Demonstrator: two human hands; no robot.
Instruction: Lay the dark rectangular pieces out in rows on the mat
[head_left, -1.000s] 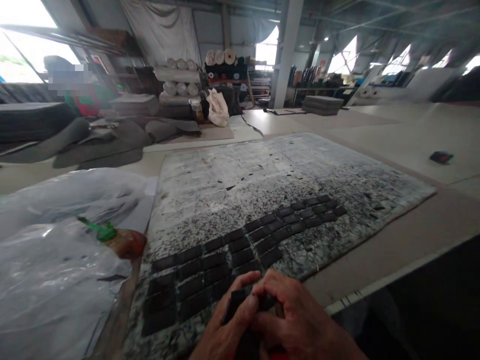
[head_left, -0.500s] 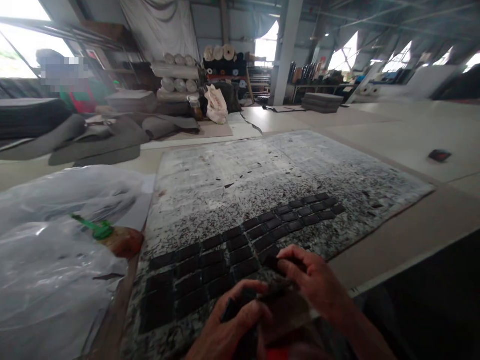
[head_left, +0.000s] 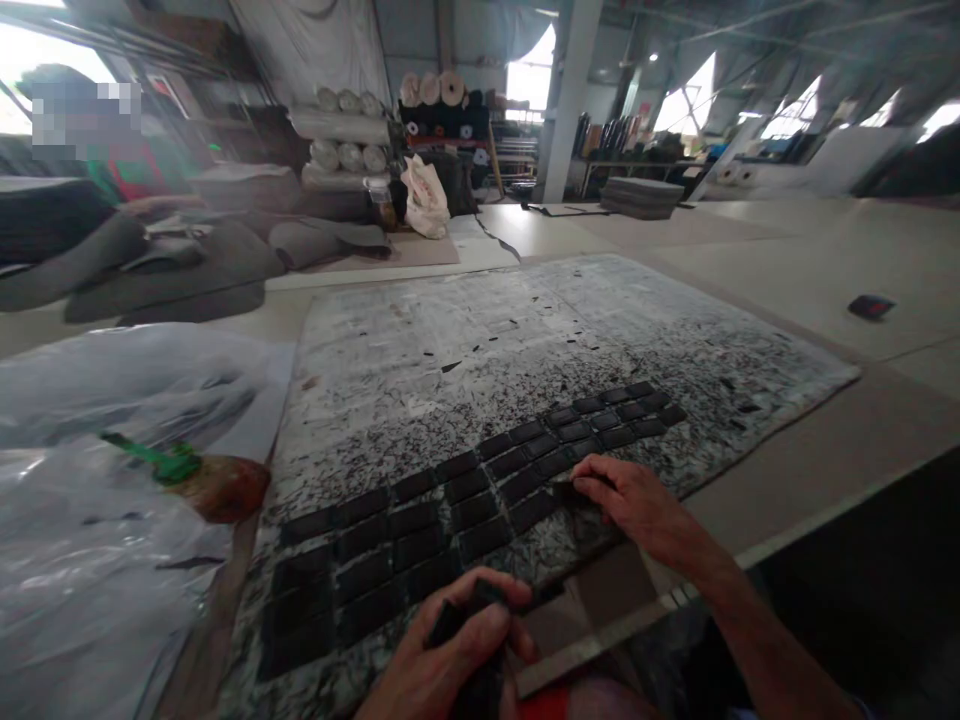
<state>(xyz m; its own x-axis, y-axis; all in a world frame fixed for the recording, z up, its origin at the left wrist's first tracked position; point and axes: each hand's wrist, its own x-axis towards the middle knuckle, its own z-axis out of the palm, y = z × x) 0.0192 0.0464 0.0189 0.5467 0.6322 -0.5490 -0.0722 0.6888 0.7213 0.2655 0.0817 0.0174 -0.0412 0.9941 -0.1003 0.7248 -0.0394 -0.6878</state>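
Observation:
Rows of small black rectangular pieces (head_left: 471,511) lie on a pale board (head_left: 405,350) smeared with dark marks. At the board's near edge, my left hand (head_left: 457,640) is closed around several black pieces of the same look. My right hand (head_left: 645,515) reaches over the board beside the rows, its thumb and fingers pinched on one black piece (head_left: 568,490) at the row nearest me. That piece is partly hidden by the fingers. A bottle (head_left: 225,488) with a green spout and brownish contents lies tilted to the left of the board.
Clear plastic sheeting (head_left: 90,540) spreads along the left. Grey felt-like sheets (head_left: 187,265) lie behind it, near a person (head_left: 124,150) at the far left. A white bag (head_left: 426,198), a jar (head_left: 381,203) and a grey stack (head_left: 642,197) stand farther back. One small dark object (head_left: 871,306) sits at right.
My right hand has moved away from my left, up and slightly right, with a black piece to the board beside the rows. My left hand keeps its pieces. The view has shifted slightly.

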